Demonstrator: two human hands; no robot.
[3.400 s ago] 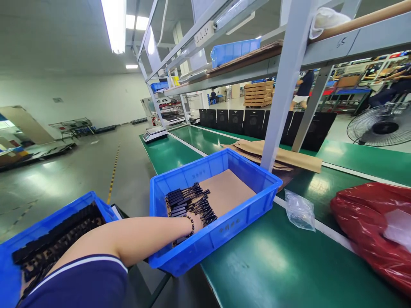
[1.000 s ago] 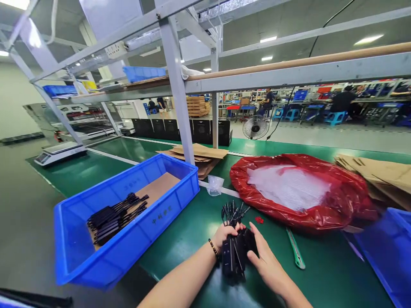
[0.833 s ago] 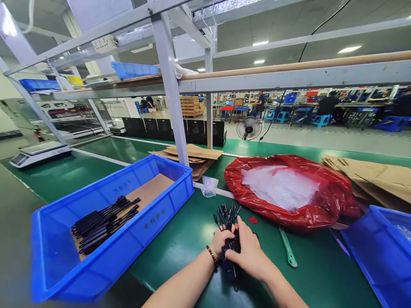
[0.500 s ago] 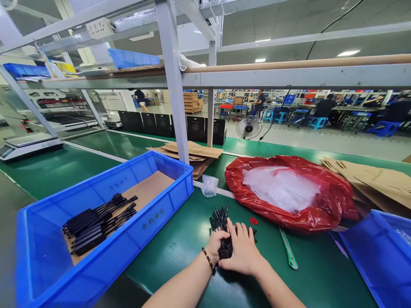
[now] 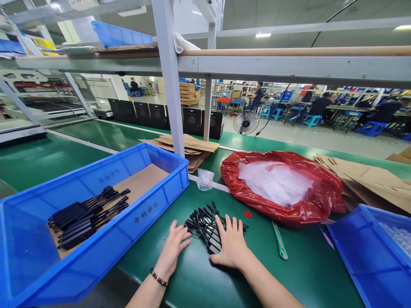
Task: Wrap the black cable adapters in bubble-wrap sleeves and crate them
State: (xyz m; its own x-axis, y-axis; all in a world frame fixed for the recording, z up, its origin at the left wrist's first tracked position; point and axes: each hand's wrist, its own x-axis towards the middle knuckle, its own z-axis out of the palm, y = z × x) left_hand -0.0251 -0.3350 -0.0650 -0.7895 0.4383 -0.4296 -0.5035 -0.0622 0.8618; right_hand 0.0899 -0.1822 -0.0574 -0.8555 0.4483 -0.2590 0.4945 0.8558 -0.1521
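Observation:
On the green tabletop lies a pile of black cabled units (image 5: pixel 205 226), flat bodies toward me and cable ends fanned away; their exact kind I cannot make out. My right hand (image 5: pixel 233 244) rests over the right side of the pile with fingers spread, hiding part of it. Just left of the pile is my left hand (image 5: pixel 175 244), empty, fingers apart, a beaded bracelet on its wrist. More black units of the same look (image 5: pixel 80 220) lie on brown cardboard inside a blue bin (image 5: pixel 150 214) at the left.
A red plastic bag (image 5: pixel 224 175) of clear bubble wrap sits beyond my hands. A green utility knife (image 5: pixel 280 241) and small red bits (image 5: pixel 247 214) lie to the right. Another blue bin (image 5: pixel 356 239) stands far right. A shelf post (image 5: pixel 171 85) rises behind the left bin.
My left hand has let go of the pile and moved left. The black units have spread out flatter under my right hand. The view has shifted slightly.

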